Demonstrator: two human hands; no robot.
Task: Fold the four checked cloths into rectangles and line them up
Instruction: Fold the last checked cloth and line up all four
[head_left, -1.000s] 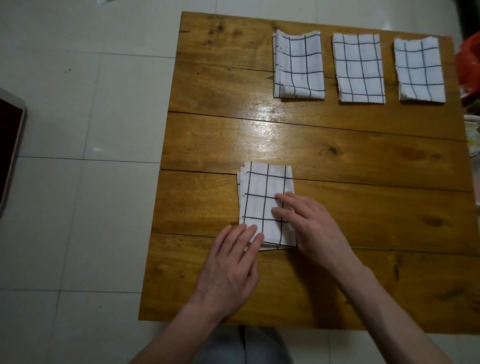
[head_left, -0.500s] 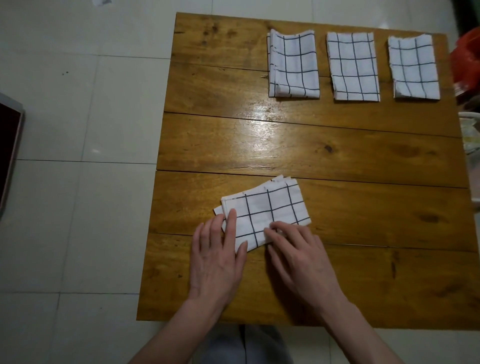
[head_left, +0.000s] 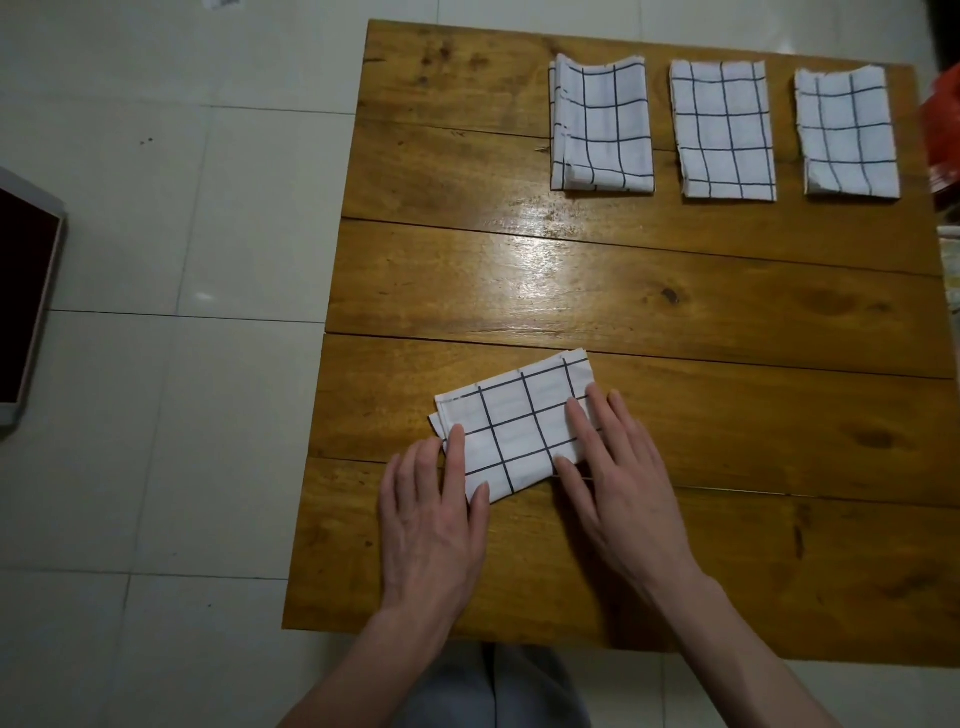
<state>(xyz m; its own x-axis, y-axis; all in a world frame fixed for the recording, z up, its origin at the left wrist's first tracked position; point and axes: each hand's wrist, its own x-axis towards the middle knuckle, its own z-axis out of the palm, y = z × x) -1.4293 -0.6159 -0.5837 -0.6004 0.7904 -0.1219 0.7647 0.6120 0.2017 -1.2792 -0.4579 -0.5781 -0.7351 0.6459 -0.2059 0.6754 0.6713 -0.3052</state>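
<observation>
Checked cloth (head_left: 511, 426) under flat fingers (head_left: 582, 423)

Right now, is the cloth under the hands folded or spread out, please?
Folded: the near cloth is a compact rectangle lying askew, with layered edges showing at its left corner.

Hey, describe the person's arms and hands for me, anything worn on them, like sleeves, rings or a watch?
Both forearms are bare as far as the picture shows, with no sleeves in view. The left hand and the right hand carry no gloves, and no rings, watch or bracelet show. The fingernails look short and unpainted.
</observation>
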